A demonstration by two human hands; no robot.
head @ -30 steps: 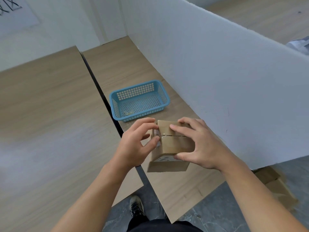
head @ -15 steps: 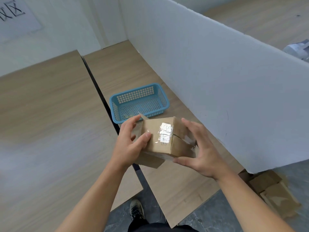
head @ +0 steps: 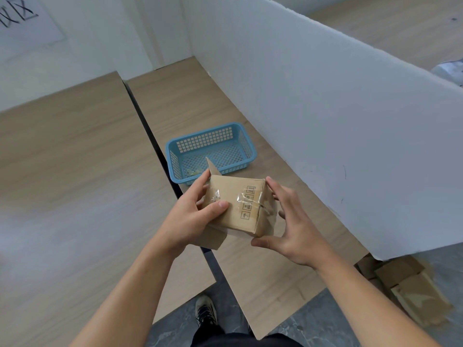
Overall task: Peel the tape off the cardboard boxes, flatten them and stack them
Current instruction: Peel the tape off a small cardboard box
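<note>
We hold 1 cardboard box (head: 235, 209) in the air between both hands, over the dark gap where 2 wooden tabletops meet: the left table (head: 62, 171) and the right table (head: 263, 271). Our left hand (head: 193, 216) grips the box's 9 o'clock end, thumb pressed flat on the top face, fingers curled round the far side. Our right hand (head: 293, 226) is spread at the 3 o'clock end – fingers apart and nearly straight, index at the upper corner, thumb just under the near lower corner, the tips touching the cardboard and the palm standing off it. A strip of clear tape (head: 246, 199) wraps over the top edge onto that right end, crossing the printed handling symbols; a smaller crinkled piece sits near our left thumb. At the left end the box is open, with 1 flap (head: 211, 167) standing up and another hanging below our left hand. At 12 o'clock from the box a blue basket (head: 175, 159) rests on the right table with a few pale scraps (head: 194, 172) in it. A white partition (head: 325, 121) runs along 3 o'clock. On the floor at 4 o'clock lie flattened cardboard pieces (head: 413, 291), and at 6 o'clock – 1 shoe (head: 206, 314).
</note>
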